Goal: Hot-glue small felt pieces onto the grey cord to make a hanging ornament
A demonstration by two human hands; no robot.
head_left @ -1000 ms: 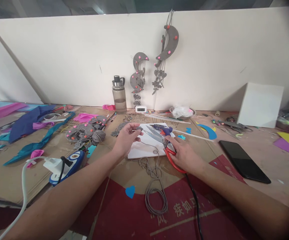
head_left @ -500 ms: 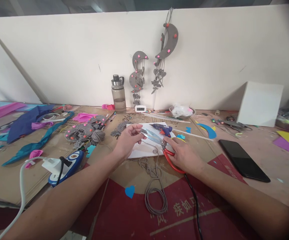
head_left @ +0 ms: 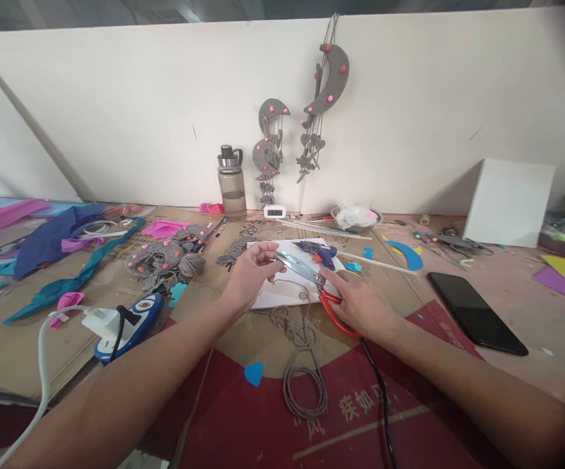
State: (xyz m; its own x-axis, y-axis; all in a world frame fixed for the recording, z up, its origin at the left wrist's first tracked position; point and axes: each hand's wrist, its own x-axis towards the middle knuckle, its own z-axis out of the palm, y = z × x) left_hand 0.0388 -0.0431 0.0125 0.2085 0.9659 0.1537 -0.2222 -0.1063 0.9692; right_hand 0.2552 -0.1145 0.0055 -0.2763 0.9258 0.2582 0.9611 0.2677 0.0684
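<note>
My right hand (head_left: 363, 299) is closed on the red-handled scissors (head_left: 332, 306), whose blades point left toward my other hand. My left hand (head_left: 253, 270) has its thumb and fingers pinched near the blade tips; what it grips is too small to make out. Below the blades lies a white sheet (head_left: 277, 293) with a dark blue glue gun (head_left: 328, 255) on it. Grey cord (head_left: 305, 391) runs from the sheet down into a loose coil on the cardboard. A blue heart (head_left: 253, 374) lies left of the coil.
Grey felt pieces with yarn (head_left: 165, 260), a power strip (head_left: 140, 319) and coloured cloth (head_left: 52, 241) are on the left. A bottle (head_left: 232, 189) and small clock (head_left: 275, 212) stand at the back. A phone (head_left: 475, 312) lies right. Grey moon hangings (head_left: 338, 78) hang on the wall.
The scissor blades look slightly further apart. Both hands stay in nearly the same place.
</note>
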